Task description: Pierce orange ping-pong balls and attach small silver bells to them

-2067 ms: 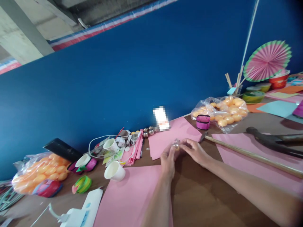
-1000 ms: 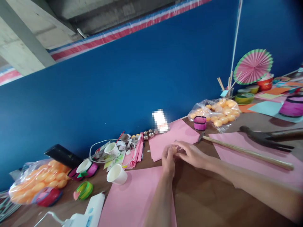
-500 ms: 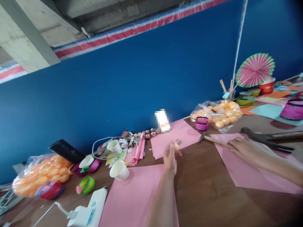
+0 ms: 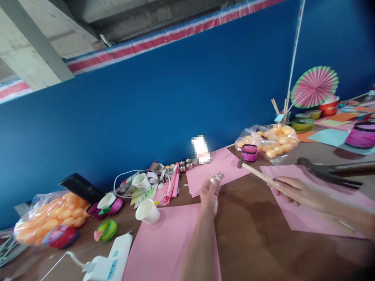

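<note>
Up front, the left hand [image 4: 210,194] pinches a small shiny piece [image 4: 216,178]; the right hand [image 4: 295,192] grips a hammer [image 4: 254,170].

wall [image 4: 175,93]: deep blue, red-and-white stripe on top
paper sheets [image 4: 164,246]: pink
bagged balls [image 4: 272,142]: orange
paper fan [image 4: 315,86]: pink, green-edged
cups [image 4: 147,212]: white
table [image 4: 252,238]: brown wood

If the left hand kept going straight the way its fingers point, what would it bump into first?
Most likely the pink paper sheet beyond the left hand, which pinches a small shiny piece; depth is hard to judge.
</note>
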Tool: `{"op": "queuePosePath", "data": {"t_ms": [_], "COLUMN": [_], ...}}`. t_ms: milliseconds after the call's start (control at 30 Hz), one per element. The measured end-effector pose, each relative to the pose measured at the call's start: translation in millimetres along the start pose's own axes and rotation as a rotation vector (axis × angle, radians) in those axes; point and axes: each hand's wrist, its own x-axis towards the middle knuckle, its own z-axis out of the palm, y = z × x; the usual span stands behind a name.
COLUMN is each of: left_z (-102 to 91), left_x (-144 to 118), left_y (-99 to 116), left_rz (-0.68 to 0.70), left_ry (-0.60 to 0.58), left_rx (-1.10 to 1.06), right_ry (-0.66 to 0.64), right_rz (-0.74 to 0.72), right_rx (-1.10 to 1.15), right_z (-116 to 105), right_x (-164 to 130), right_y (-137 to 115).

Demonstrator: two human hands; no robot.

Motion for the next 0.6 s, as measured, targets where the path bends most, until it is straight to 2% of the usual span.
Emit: {"op": "queuePosePath", "data": {"t_ms": [33,100,167,233,300,400,500,600], "left_z": [0.5,1.3,1.7,1.5,0.9,-0.1,-0.6,-0.8], "left_x": [-1,-1,-2,-1,-1,0,0,0], "left_y": [1,2,2,2,1,1,1,0], "left_rz": [0.003,-0.004,-0.018,-0.016,-0.005,0.002,0.004,-0.001], "left_ry": [-0.001,-0.012,-0.024,-0.03,-0.028,-0.028,-0.037,-0.028], "left_rx": [0.01,0.021,0.018,0.008,0.004,0.028,0.053,0.031], "right_ry": [-0.201,-0.376,-0.37,-0.292,-0.246,-0.269,-0.28,-0.235], "right_rz": [0.07,0.125,0.113,0.066,0.01,-0.054,-0.047,-0.029], "right_rx": [0.11,0.272,0.315,0.279,0.211,0.115,0.089,0.113], "right_z": [3,8,15,23,31,41,44,43], "right_x": [-2,-7,-11,-14,-16,-17,-16,-18], "right_y": [-10,-30,-45,-52,-53,-50,-48,-51]}}
